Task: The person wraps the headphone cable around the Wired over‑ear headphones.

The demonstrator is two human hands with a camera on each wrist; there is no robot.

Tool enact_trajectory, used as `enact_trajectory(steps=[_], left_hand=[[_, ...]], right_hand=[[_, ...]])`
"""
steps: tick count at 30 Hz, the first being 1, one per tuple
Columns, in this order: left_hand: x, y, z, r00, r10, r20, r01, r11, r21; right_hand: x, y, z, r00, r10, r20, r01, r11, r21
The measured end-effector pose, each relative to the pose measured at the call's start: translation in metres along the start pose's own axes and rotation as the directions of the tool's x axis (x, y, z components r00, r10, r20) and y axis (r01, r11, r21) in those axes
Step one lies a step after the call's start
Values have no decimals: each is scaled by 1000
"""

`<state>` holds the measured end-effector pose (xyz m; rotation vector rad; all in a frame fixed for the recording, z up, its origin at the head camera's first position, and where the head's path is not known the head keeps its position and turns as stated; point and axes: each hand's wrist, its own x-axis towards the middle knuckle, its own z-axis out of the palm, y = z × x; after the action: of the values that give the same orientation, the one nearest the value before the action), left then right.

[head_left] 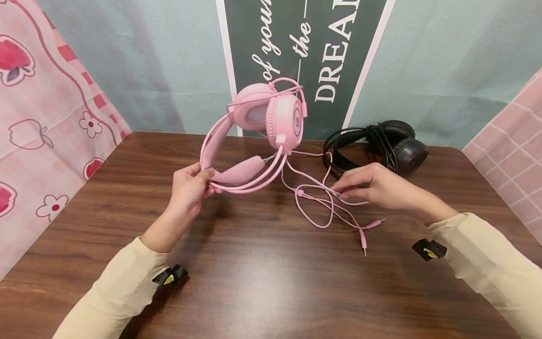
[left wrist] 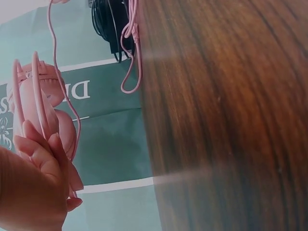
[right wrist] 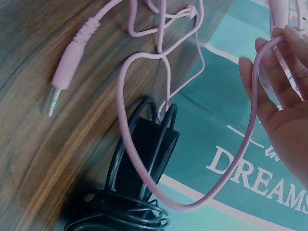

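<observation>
My left hand [head_left: 188,188] grips the headband of a pair of pink headphones [head_left: 288,123], holding it tilted above the table with the ear cups up and away from me. In the left wrist view the hand [left wrist: 41,178] covers part of the band. To the right, my right hand [head_left: 377,188] pinches the pink headphone cable [head_left: 322,227] between thumb and fingers. The cable lies tangled in loops from the ear cup, ending in two pink plugs [head_left: 363,240]. One plug [right wrist: 70,62] shows its metal tip in the right wrist view.
Black headphones [head_left: 412,153] with a bundled black cord lie at the back right of the brown wooden table [head_left: 262,282]. Behind hangs a blue-green cloth with a dark lettered panel [head_left: 330,56]. Pink patterned cloth [head_left: 42,141] borders the left side, pink tile-patterned cloth [head_left: 516,155] the right.
</observation>
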<state>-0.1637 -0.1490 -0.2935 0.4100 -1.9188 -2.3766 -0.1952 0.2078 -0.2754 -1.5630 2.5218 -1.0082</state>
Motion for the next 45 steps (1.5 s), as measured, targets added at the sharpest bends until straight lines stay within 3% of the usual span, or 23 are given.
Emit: enact_trajectory(steps=[7,15,24,32,45], left_hand=[[-1,-2,4,999,50,-1,-50,996,68],[-4,-1,6,995,90,37,-94,986,135],[-8,-4,7,988,114,103,-136,958,253],[-11,-5,13,982,136,131,-169,941,294],[-18,-3,16,969,158,190,-223,893,391]], right_hand=[[6,-7,-2,997,-80,-12,80,996,27],[15,-12,-11,993,-79,-88,79,997,0],[27,-17,-17,981,-74,-177,58,994,-91],[34,-22,-17,965,-137,-222,111,986,-127],[34,-23,-17,965,-146,-218,96,969,-228]])
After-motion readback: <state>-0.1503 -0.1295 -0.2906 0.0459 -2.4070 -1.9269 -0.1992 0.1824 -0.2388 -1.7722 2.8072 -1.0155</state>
